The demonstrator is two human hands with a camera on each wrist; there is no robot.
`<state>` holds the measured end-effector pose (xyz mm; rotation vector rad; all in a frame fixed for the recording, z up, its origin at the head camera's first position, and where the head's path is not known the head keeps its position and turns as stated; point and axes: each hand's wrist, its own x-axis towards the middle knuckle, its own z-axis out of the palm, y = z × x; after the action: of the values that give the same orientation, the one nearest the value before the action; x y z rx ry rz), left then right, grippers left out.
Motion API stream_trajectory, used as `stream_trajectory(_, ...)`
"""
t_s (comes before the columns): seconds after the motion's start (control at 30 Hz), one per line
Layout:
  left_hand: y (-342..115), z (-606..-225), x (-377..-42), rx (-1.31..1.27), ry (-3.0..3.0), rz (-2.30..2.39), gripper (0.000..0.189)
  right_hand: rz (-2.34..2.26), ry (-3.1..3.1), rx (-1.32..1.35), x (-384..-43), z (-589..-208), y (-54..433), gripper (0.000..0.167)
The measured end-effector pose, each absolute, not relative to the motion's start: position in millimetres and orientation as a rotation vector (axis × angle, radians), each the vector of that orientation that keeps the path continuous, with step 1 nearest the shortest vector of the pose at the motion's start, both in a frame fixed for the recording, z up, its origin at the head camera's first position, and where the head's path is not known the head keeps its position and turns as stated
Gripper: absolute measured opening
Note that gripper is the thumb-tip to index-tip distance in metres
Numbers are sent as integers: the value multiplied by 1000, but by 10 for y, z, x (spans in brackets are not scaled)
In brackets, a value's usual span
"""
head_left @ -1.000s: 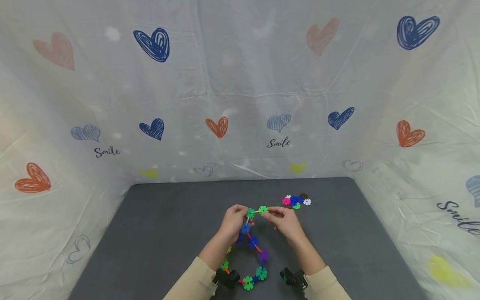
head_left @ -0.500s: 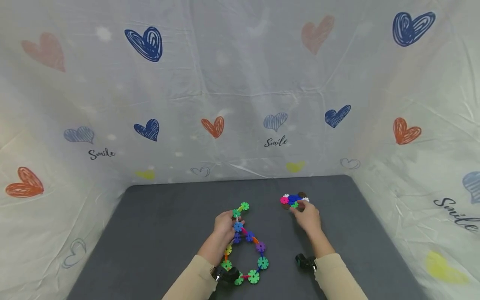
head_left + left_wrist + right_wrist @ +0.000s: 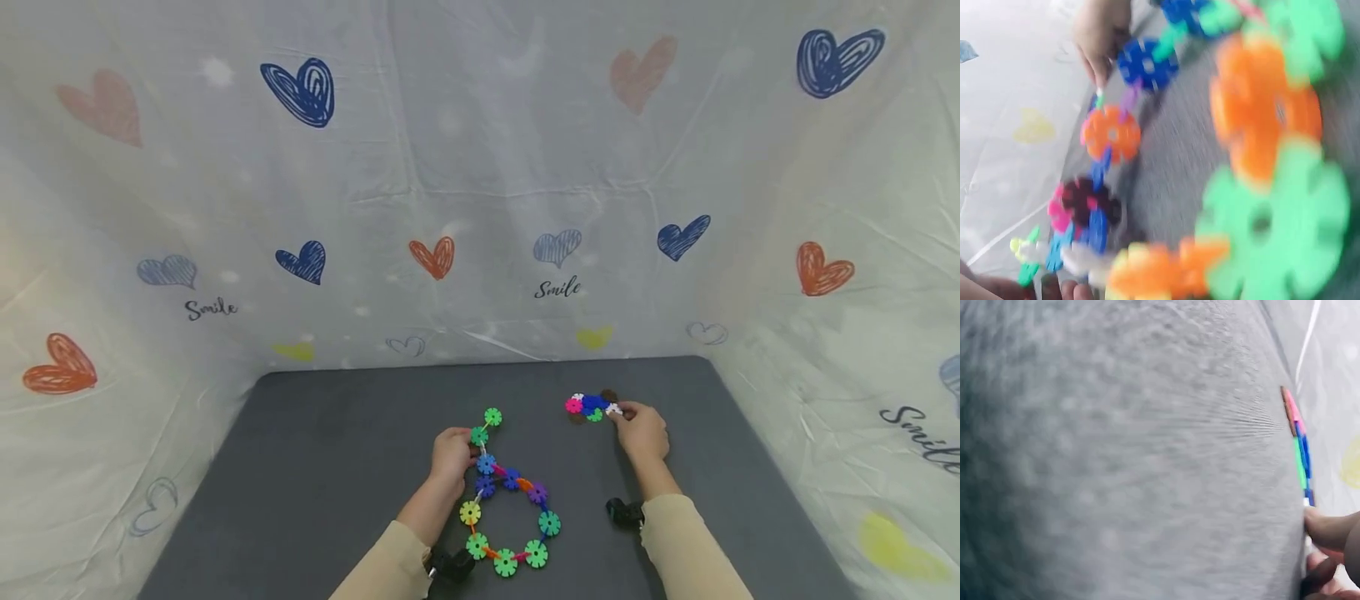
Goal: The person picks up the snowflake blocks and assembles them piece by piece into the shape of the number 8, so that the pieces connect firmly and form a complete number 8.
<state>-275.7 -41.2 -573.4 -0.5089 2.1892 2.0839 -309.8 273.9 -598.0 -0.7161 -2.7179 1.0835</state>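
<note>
A chain of coloured snowflake discs (image 3: pixel 506 562) forms a ring with a short tail on the dark table, its flat joining discs standing edge-on. My left hand (image 3: pixel 452 458) grips the chain at the tail, beside a teal green disc (image 3: pixel 479 436). A lighter green disc (image 3: pixel 492 417) ends the tail. At the back right, my right hand (image 3: pixel 643 433) pinches a white snowflake disc (image 3: pixel 614 409) at the edge of a small pile. In the right wrist view the thumb (image 3: pixel 1329 530) lies against the pile's near end. The left wrist view shows a blurred green disc (image 3: pixel 1272 225) up close.
The small pile holds blue discs (image 3: pixel 594 402), a pink disc (image 3: pixel 573 406), a green disc (image 3: pixel 595 415) and a brown disc (image 3: pixel 608 395). The grey table (image 3: pixel 337 467) ends at a hanging white cloth (image 3: pixel 480 308) printed with hearts.
My right hand has left the tail's end green disc and moved right to the pile, then over to its white disc. The left hand has kept its hold, and the ring has shifted slightly right.
</note>
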Motion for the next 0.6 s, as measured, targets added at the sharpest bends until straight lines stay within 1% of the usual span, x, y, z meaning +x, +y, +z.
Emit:
stream_trajectory(0.2, -503, -5803, -2761, -355, 2655, 1571, 17, 1176, -2751, -672, -2959, -5894, 2752, 28)
stream_trajectory(0.3, -536, -5824, -2799, -258, 2790, 1396, 17, 1200, -2769, -573, -2878, -5867, 2689, 24)
stream_trajectory(0.4, -530, -5805, -2883, -184, 2817, 1368, 20, 1221, -2779, -394, -2809, -5844, 2520, 20)
stream_trajectory(0.47, -508, -5790, -2959, -104, 2817, 1363, 26, 1250, -2779, -270, -2777, -5818, 2357, 18)
stream_trajectory(0.6, -458, -5798, -3089, 102, 2784, 1269, 50, 1345, -2778, -99, -2729, -5751, 2019, 15)
